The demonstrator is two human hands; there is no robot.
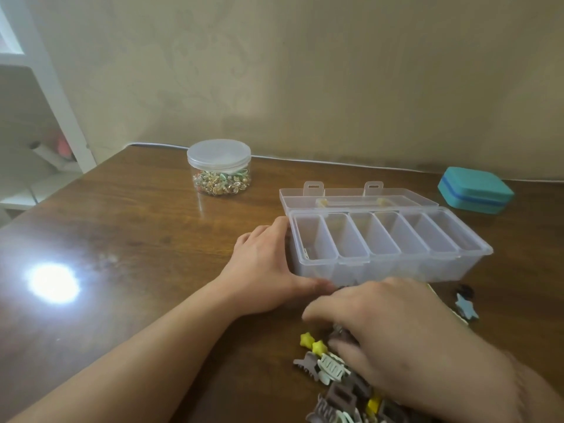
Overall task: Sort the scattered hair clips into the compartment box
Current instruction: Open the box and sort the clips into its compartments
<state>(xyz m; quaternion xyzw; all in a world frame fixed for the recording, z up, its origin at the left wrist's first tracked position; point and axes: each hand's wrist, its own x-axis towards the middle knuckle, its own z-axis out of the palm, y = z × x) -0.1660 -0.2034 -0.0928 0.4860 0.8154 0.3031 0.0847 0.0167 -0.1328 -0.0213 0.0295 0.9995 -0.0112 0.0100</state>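
A clear plastic compartment box [457, 264] stands open on the brown table, lid folded back, with several long compartments that look empty. My left hand [265, 267] rests against the box's left end, thumb at its front corner. My right hand [393, 328] lies palm down over a heap of hair clips [332, 392] in front of the box, fingertips curled on a brown clip [340, 334]. Two yellow star clips [312, 343] and a pale green claw clip [331, 366] lie at the heap's left. A blue star clip [466, 308] lies to the right.
A round clear jar [219, 167] with a lid, filled with small gold and coloured pieces, stands at the back of the table. A teal case [474, 193] sits at the back right. A white cable [305, 160] runs along the wall edge. White shelves stand at the left.
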